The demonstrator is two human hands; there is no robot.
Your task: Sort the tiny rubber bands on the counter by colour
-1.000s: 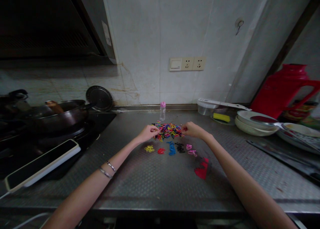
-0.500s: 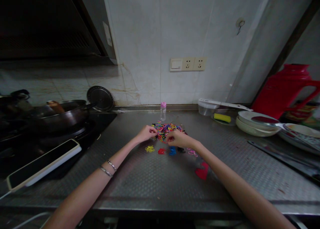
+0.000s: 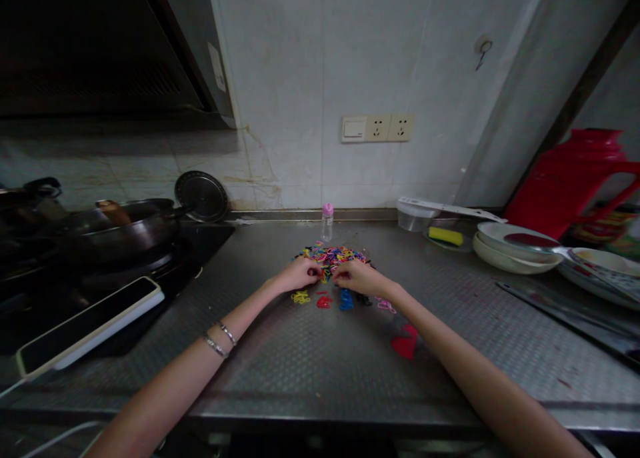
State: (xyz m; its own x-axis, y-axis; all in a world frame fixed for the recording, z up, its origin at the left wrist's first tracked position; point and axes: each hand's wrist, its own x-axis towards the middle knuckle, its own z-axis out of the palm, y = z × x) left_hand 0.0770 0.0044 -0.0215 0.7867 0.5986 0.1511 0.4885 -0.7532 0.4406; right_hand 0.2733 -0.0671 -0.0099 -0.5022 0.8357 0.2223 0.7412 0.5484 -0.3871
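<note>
A mixed heap of small coloured rubber bands lies on the metal counter. My left hand is at the heap's front left edge, fingers curled into a pinch. At the front right edge my right hand has its fingertips pressed together, pointing left. Whatever either hand holds is too small to make out. In front of the hands is a row of single-colour groups: yellow bands, red bands, blue bands, black bands and pink bands.
Behind the heap stands a small clear bottle with a pink cap. A red heart-shaped piece lies beside my right forearm. A phone and a pan are at left; bowls, a yellow sponge and a red flask at right.
My left hand has moved slightly right and nearer the viewer, closer to my right hand. A red strand now shows just behind the red group. My right hand has barely shifted.
</note>
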